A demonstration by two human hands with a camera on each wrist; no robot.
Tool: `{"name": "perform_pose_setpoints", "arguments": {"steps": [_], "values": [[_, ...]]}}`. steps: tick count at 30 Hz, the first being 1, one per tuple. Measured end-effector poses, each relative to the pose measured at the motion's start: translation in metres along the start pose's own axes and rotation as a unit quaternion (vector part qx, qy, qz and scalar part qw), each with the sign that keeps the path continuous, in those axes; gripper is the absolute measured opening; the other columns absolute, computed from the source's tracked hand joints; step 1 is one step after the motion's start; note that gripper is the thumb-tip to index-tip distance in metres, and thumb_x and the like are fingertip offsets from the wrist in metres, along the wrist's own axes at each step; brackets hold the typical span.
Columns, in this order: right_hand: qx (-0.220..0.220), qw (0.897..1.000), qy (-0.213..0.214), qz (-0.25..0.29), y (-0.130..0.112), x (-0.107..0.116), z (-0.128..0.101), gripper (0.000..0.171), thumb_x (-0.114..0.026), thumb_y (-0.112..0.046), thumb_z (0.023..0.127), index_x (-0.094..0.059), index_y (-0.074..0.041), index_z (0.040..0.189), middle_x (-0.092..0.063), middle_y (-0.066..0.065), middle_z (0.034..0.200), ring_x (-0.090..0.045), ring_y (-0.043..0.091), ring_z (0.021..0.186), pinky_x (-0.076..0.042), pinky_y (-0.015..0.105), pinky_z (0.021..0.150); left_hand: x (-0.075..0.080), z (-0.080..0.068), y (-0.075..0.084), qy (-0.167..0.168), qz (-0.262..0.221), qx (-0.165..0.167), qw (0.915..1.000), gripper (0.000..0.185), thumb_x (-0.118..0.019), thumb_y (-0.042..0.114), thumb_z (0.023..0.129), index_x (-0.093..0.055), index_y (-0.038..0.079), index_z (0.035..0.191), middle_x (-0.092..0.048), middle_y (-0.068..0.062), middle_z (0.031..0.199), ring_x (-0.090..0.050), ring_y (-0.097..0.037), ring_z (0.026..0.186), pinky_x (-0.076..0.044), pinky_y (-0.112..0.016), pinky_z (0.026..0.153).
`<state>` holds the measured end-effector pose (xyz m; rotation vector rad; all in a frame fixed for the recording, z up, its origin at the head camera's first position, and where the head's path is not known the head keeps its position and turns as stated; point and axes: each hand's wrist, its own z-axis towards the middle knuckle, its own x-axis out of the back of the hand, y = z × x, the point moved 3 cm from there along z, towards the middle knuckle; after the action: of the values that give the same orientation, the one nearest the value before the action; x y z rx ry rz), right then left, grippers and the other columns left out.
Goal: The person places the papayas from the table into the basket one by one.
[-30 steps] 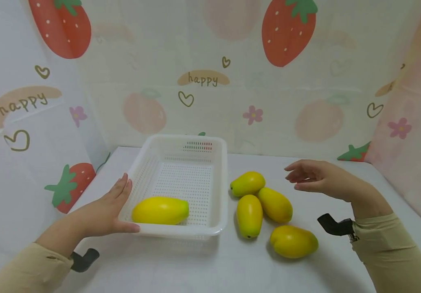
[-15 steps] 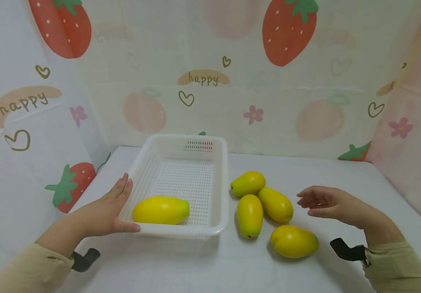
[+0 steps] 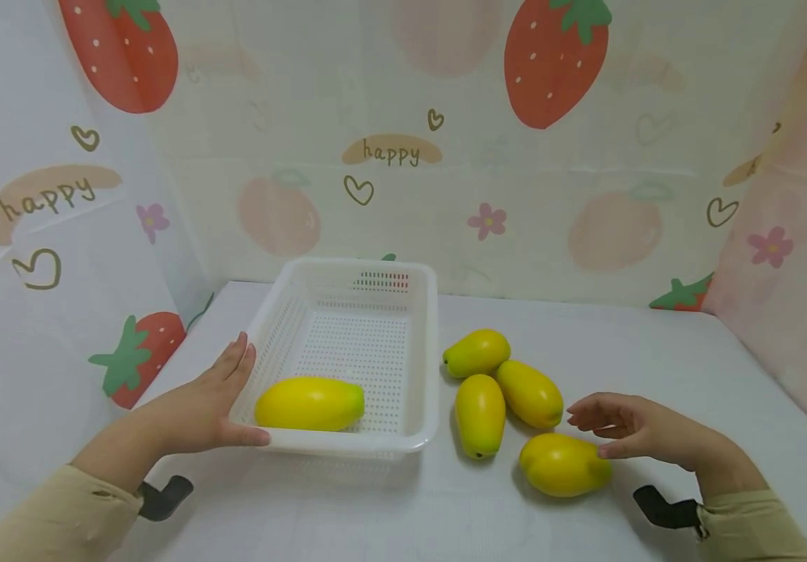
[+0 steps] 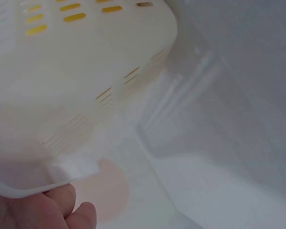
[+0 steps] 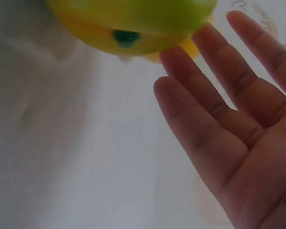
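The right hand (image 3: 645,431) has its fingers parted and only gently bent, gripping nothing. At the lower right of the head view, its thumb overlaps the right end of a glossy, plump yellow oval fruit (image 3: 561,466); whether they touch, I cannot tell. The left hand (image 3: 207,410), at the lower left, is spread with fingers nearly straight against a white perforated plastic basket (image 3: 435,359), thumb over the near rim, fingers along the left side. Inside the basket's near end, a bright yellow fruit with a green tip (image 3: 308,404) lies sideways. Right of the basket, right of the frame's centre, sit three clustered yellow-green oval fruits (image 3: 481,417), just beyond the fruit by the right hand. All stand on a white-covered table (image 3: 446,515). Across the top hangs a pale cloth printed with strawberries (image 3: 291,78), reading "happy". Beige sleeves (image 3: 755,524) fill both lower corners.
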<state>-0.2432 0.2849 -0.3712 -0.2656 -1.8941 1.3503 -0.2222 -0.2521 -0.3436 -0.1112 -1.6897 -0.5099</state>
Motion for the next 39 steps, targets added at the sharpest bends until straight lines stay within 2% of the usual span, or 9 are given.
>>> {"name": "perform_pose_setpoints", "arguments": {"steps": [7, 12, 17, 21, 31, 39], "values": [[0.023, 0.999, -0.025, -0.011, 0.007, -0.008, 0.004, 0.047, -0.062, -0.004, 0.083, -0.044, 0.005, 0.126, -0.051, 0.022, 0.124, -0.052, 0.015, 0.113, -0.040, 0.020, 0.095, -0.001, 0.001, -0.001, 0.000, 0.001, -0.002, 1.0000, 0.126, -0.050, 0.080, 0.064, 0.000, -0.004, 0.144, 0.012, -0.019, 0.151, 0.000, -0.038, 0.138, -0.023, -0.056, 0.103], [0.005, 0.999, -0.028, -0.015, 0.010, -0.011, 0.006, 0.047, -0.064, -0.008, 0.083, -0.046, 0.001, 0.126, -0.051, 0.017, 0.125, -0.052, 0.012, 0.112, -0.041, 0.018, 0.092, -0.001, 0.001, -0.001, 0.000, 0.003, -0.001, 1.0000, 0.126, -0.050, 0.080, 0.064, 0.000, -0.004, 0.144, 0.011, -0.019, 0.151, -0.001, -0.038, 0.138, -0.023, -0.056, 0.103], [-0.016, 0.999, -0.031, -0.014, 0.015, -0.014, 0.006, 0.046, -0.064, -0.010, 0.084, -0.048, -0.006, 0.127, -0.053, 0.015, 0.124, -0.054, 0.016, 0.107, -0.045, 0.022, 0.087, -0.001, 0.001, -0.001, 0.001, 0.003, -0.001, 1.0000, 0.126, -0.050, 0.080, 0.064, -0.001, -0.003, 0.144, 0.011, -0.019, 0.151, -0.002, -0.037, 0.138, -0.024, -0.055, 0.103], [-0.017, 0.999, -0.036, -0.005, 0.018, -0.015, 0.007, 0.046, -0.063, -0.009, 0.084, -0.048, -0.008, 0.128, -0.053, 0.014, 0.124, -0.054, 0.018, 0.107, -0.046, 0.025, 0.087, -0.002, 0.002, -0.002, 0.002, 0.003, -0.001, 1.0000, 0.126, -0.050, 0.080, 0.063, -0.001, -0.002, 0.145, 0.011, -0.018, 0.151, -0.002, -0.037, 0.138, -0.024, -0.055, 0.103], [-0.001, 0.997, -0.063, 0.033, 0.024, -0.018, 0.010, 0.046, -0.060, -0.005, 0.085, -0.046, -0.005, 0.129, -0.052, 0.012, 0.129, -0.050, 0.014, 0.114, -0.038, 0.017, 0.094, -0.001, 0.002, -0.002, 0.000, 0.000, 0.004, 1.0000, 0.126, -0.052, 0.080, 0.063, -0.001, -0.002, 0.145, 0.011, -0.017, 0.151, -0.001, -0.037, 0.138, -0.025, -0.056, 0.102], [-0.018, 0.998, -0.059, 0.020, 0.025, -0.019, 0.011, 0.044, -0.061, -0.009, 0.085, -0.049, -0.009, 0.127, -0.054, 0.010, 0.125, -0.050, 0.016, 0.110, -0.035, 0.015, 0.093, -0.001, 0.002, -0.001, 0.000, -0.002, -0.001, 1.0000, 0.125, -0.051, 0.079, 0.064, 0.000, -0.002, 0.145, 0.011, -0.018, 0.151, -0.002, -0.037, 0.138, -0.025, -0.056, 0.102]]}}
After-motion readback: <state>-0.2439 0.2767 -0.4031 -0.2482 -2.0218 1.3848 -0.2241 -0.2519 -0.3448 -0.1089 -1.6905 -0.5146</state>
